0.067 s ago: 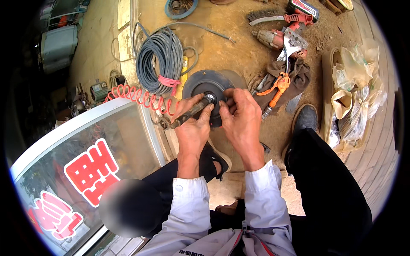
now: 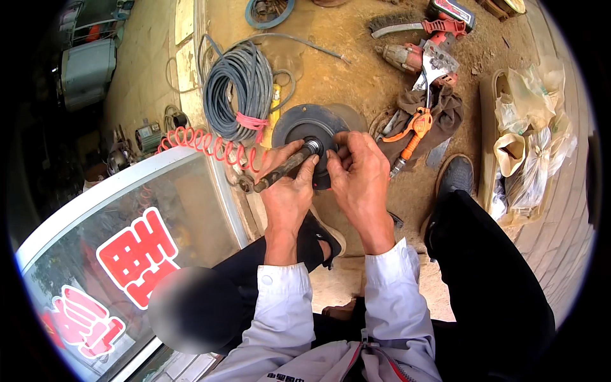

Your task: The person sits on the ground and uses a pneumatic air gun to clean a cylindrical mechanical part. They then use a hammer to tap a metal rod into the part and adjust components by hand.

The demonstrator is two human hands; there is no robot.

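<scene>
A dark round disc (image 2: 293, 124) with a metal shaft (image 2: 275, 176) standing out of its centre is held between my two hands. The shaft slants toward the lower left, with a shiny spring-like ring at its base. My left hand (image 2: 285, 204) closes about the shaft near the hub, its thumb on one side and index finger on the other. My right hand (image 2: 363, 181) is closed at the disc's right side, thumb and curled fingers pressed close to the hub. The undersides of the fingers are hidden.
Coiled grey cable (image 2: 223, 83) lies beyond my left hand, beside a red spiral hose (image 2: 197, 139). To the right are an orange air blow gun (image 2: 417, 127), a red power drill (image 2: 407, 58), a wire brush (image 2: 391, 27) and a box of plastic bags (image 2: 487, 121). A glass door (image 2: 184, 191) stands left.
</scene>
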